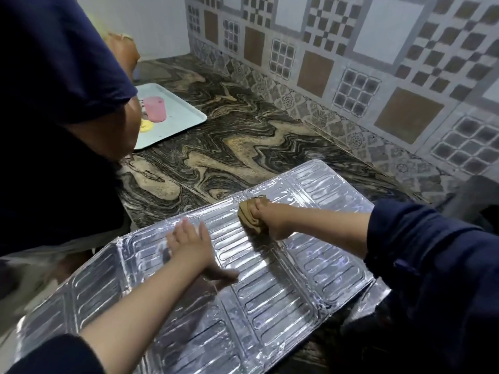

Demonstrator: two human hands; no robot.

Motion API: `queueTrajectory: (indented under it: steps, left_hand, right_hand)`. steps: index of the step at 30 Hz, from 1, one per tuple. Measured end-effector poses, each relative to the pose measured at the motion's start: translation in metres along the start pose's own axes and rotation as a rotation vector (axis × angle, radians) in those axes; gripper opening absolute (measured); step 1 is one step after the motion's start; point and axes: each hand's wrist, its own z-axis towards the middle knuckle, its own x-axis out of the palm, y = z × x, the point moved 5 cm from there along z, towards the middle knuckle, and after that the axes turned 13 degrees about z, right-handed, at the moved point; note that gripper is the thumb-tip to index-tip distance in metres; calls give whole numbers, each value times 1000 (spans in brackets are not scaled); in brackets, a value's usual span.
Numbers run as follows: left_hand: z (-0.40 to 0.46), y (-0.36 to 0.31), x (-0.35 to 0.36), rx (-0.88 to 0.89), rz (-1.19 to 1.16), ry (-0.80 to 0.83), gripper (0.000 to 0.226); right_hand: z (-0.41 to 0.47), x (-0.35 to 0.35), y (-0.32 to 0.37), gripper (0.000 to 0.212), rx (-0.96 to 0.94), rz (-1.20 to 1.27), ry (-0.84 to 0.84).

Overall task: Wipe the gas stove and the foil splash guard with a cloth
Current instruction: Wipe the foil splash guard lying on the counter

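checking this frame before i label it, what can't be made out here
All in the head view:
- Gas stove: not identifiable; only a dark blurred shape at the right edge.
- Tray: its left part and items are hidden behind a second person's dark sleeve.
- Foil splash guard: the lower left is cut off by the frame edge and the wearer's left arm.
- Cloth: bunched in the right hand, its size unclear.
- Left hand: fingertips motion-blurred.

Dark navy sleeves on both arms; right sleeve (421,252) pushed up to mid-forearm, cuff bunched in folds; left sleeve (54,357) ends near elbow; forearms bare, no rings or watch visible
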Motion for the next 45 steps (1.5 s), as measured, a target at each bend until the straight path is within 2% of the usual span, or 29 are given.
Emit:
queueTrajectory:
  steps: [5,13,18,23,24,26,29,30,32,36,39,41,45]
  left_hand:
    - [22,-36,-6,245,-99,-143,148]
    - [45,-32,-7,150,-175,-169,151]
    - [46,-31,-8,145,-178,-146,152]
    - [45,-31,-9,157,-196,-105,154]
    - [45,-31,-8,155,-194,-102,154]
    - [44,-30,-9,153,-185,-101,154]
    - [43,-30,-9,158,-174,-107,154]
    - [43,-30,-9,160,-174,-109,155]
    - [42,-28,-8,162,-172,-115,156]
    - [38,-19,-1,168,-152,-115,156]
    - [34,-9,8,168,-141,-96,154]
    - [31,-3,13,167,-127,-89,153]
    - [26,1,18,166,-107,-102,151]
  right_hand:
    - [7,3,-5,101,-19,-103,41]
    - [25,-10,-6,99,-73,-153,-24]
    - [-23,-9,-13,89,-98,-170,125]
    - [-85,12,-41,58,-25,-181,381]
    - [-93,20,-47,52,-33,-250,461]
    - [-105,35,-46,39,-177,-359,535]
    - [-119,45,-46,39,-187,-387,700]
    - [-121,42,-51,41,-77,-330,699]
    - [-121,31,-53,41,33,-152,687]
    - [-110,-22,-46,39,55,19,610]
    - [-79,-68,-50,34,79,182,354]
    - [-55,-87,-42,40,74,256,167]
    - [-21,-98,-10,48,-28,251,-190]
